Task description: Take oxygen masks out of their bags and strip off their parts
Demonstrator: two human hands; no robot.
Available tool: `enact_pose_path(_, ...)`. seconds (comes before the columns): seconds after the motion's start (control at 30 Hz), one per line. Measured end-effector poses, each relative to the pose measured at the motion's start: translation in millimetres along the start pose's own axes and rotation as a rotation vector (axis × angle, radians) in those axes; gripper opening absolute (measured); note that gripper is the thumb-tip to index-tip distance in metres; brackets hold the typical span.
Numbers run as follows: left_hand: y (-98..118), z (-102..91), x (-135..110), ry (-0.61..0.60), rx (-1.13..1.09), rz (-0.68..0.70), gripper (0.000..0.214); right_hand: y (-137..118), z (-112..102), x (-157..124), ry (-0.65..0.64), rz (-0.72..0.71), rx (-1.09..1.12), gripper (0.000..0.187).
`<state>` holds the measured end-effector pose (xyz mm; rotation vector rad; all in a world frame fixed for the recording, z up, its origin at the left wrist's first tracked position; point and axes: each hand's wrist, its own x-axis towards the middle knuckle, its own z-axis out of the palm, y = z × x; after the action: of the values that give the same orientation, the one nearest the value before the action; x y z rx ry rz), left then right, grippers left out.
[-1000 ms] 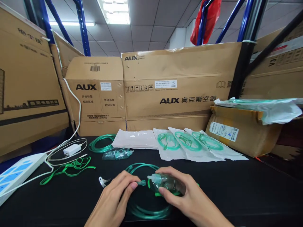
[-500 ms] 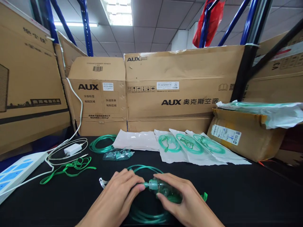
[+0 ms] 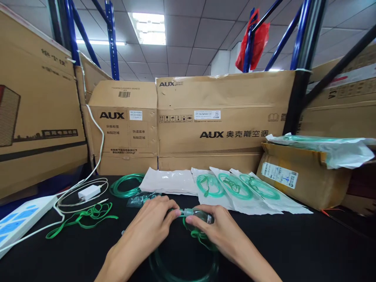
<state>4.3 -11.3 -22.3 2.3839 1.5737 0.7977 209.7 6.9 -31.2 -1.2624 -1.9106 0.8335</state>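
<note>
In front of me, my left hand (image 3: 155, 221) pinches the end of green plastic tubing, mostly hidden by its fingers. My right hand (image 3: 219, 225) is closed around a clear oxygen mask (image 3: 202, 215), partly covered by the fingers. The mask's pale connector (image 3: 187, 212) points left and meets the tubing end at my left fingertips. A green elastic strap (image 3: 199, 235) dangles beneath the mask. Below both hands hangs or lies a loop of green tubing (image 3: 156, 261), blurred at the lower edge.
Behind my hands are a tubing coil (image 3: 125, 192), a clear bagged part (image 3: 136, 200), a white packet (image 3: 170, 182) and several packets with tubing (image 3: 235, 186). At left are green straps (image 3: 85, 215), a white cable and a power strip (image 3: 26, 219). Cardboard boxes (image 3: 217, 152) wall the back.
Both hands have risen from the table, carrying the mask and tubing end up and away from me. The strap now hangs below the mask. The view has tilted slightly upward.
</note>
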Motion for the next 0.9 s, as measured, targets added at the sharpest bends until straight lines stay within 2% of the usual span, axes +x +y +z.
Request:
enact_pose_path(0.23, 0.6, -11.3, -3.7, -0.003, -0.109, -0.006, 0.021, 0.7, -11.4, 2.5, -0.148, -0.05, 0.111, 0.042)
enact_pose_path(0.43, 3.6, 2.5, 1.9, 0.046, -0.01, -0.017, 0.026, 0.4, -3.5, 3.7, -0.001, -0.036, 0.066, 0.035)
enact_pose_path(0.67, -1.0, -8.2, 2.2, 0.033, -0.11, 0.068, 0.02, 6.5, -9.8, 4.8, -0.108, -0.039, 0.117, 0.041)
enact_pose_path(0.9, 1.4, -4.6, 6.1, 0.098, -0.097, 0.128, 0.021, -0.7, -13.4, 3.4, -0.05, -0.069, 0.099, 0.031)
